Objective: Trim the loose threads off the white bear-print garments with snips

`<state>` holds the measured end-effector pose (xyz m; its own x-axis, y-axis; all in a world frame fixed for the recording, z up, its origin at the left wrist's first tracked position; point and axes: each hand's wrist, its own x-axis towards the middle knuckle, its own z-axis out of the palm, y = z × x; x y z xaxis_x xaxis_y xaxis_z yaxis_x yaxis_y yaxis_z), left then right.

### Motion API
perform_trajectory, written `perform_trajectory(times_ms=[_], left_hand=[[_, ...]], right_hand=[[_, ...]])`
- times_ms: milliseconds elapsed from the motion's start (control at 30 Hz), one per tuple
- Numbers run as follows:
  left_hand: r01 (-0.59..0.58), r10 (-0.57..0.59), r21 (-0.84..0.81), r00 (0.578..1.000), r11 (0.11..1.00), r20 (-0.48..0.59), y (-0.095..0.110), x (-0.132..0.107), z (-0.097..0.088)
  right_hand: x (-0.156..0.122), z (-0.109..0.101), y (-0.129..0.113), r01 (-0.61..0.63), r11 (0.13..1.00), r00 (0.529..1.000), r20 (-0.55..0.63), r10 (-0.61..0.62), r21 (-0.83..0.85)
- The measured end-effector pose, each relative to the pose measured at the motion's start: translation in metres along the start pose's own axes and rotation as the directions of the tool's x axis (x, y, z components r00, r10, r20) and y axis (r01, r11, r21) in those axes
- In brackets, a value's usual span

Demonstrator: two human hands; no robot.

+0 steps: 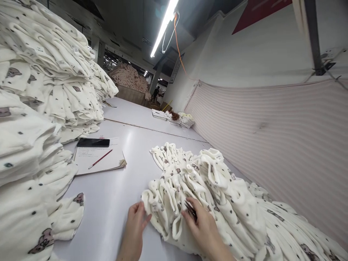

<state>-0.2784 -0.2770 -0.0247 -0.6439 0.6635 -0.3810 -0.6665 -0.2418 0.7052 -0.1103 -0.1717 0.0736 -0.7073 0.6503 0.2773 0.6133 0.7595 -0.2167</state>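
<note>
White fleecy garments [201, 181] with dark dots and brownish-pink animal prints lie bunched together on the table in front of me. My left hand [137, 215] is at the pile's left edge, its fingers and thumb closed on the rim of one garment. In my right hand [201, 221] is a pair of small dark thread snips [191, 211], the blades pointing up and left against the folds. The palm side of my right hand and part of the snips are hidden.
Tall stacks of similar garments [49, 83] rise on the left. Papers [100, 159] with a black phone [93, 142] and a red pencil [100, 158] lie beside them. Further off are folded stacks [174, 117]. Striped cloth [272, 123] covers the right wall. A person [156, 93] is far back.
</note>
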Motion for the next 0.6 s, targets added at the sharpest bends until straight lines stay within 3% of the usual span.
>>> perform_trajectory(times_ms=[233, 400, 533, 600], left_hand=[[-0.076, 0.1, 0.292, 0.993, 0.953, -0.067, -0.016, 0.016, -0.018], [-0.177, 0.223, 0.402, 0.972, 0.898, -0.071, -0.038, 0.016, -0.013], [-0.37, 0.43, 0.458, 0.903, 0.808, -0.029, -0.056, 0.019, 0.005], [-0.4, 0.447, 0.394, 0.894, 0.828, -0.032, -0.063, 0.024, 0.022]], right_hand=[[-0.012, 0.009, 0.036, 0.143, 0.986, 0.985, -0.082, -0.15, -0.088], [-0.015, 0.031, 0.087, 0.363, 0.895, 0.898, -0.157, -0.41, -0.259], [-0.004, 0.058, 0.148, 0.326, 0.917, 0.91, -0.187, -0.371, -0.231], [0.005, 0.07, 0.179, 0.281, 0.942, 0.93, -0.189, -0.315, -0.184]])
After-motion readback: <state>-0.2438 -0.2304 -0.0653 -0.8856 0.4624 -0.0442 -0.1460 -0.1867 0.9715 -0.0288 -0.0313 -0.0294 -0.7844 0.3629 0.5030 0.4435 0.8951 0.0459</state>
